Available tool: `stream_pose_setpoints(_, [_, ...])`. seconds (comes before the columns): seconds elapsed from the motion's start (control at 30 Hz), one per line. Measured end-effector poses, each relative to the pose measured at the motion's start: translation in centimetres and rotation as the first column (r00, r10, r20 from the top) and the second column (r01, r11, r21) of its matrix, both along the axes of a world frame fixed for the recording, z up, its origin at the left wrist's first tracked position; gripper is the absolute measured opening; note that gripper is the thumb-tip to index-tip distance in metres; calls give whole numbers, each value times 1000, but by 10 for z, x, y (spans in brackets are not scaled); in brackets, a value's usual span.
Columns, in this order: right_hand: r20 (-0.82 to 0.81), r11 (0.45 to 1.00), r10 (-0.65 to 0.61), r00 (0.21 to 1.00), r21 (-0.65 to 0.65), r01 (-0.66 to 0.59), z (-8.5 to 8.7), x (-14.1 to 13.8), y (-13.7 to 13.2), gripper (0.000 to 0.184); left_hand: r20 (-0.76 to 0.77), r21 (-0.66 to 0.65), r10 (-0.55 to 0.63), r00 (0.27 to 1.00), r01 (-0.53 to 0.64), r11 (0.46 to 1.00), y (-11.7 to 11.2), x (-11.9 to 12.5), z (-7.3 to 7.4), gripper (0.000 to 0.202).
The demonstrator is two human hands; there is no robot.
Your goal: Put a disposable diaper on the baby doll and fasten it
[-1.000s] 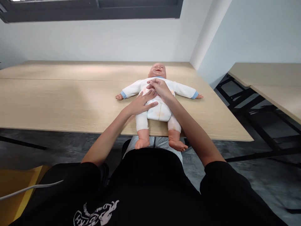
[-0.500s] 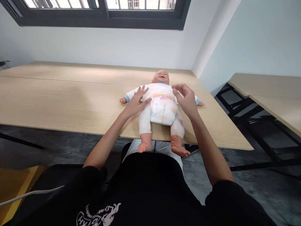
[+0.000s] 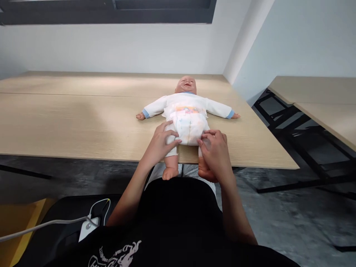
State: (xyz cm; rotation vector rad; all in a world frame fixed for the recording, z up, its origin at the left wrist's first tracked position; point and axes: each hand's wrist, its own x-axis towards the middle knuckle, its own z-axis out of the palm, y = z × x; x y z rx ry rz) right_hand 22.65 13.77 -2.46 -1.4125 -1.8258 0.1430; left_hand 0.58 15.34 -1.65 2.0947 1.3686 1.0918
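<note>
Tabletop [image 3: 83, 122] of pale wood spans the view, with a second tabletop [image 3: 314, 89] to the right across a gap, and one white wall [image 3: 125, 48] with one dark window frame [image 3: 111, 11] beyond. At the bottom is the person's black shirt [image 3: 178, 211], printed with a white emblem [image 3: 115, 256]. One white cable [image 3: 47, 224] crosses the lower left and meets one small white box [image 3: 89, 228] beside the shirt.

One baby doll [image 3: 187, 111] lies on its back in the middle of the near tabletop, head pointing away, two arms spread wide. It wears one white long-sleeved top [image 3: 186, 104] with blue cuffs and one white diaper [image 3: 187, 128], which looks fastened across the belly. Its two legs reach the near edge, and one bare foot [image 3: 170, 172] hangs past it.

Two hands are on the doll. The left hand [image 3: 160, 144] lies open, fingers spread across the diaper's side and the doll's thigh. The right hand [image 3: 214, 154] curls at the diaper's other leg edge; whether it pinches the diaper, I cannot tell.
</note>
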Motion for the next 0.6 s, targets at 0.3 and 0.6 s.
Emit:
stream_pose_setpoints(0.3, [-171,1000,-20,985,-25,16,-6,16,19,17,97,60,121,988,-127,990,7,5,4,12])
stream_pose_setpoints(0.6, [-113,998,38,993,-43,-43,-2,16,5,16,-112,64,94,989,-87,994,0,1,10,12])
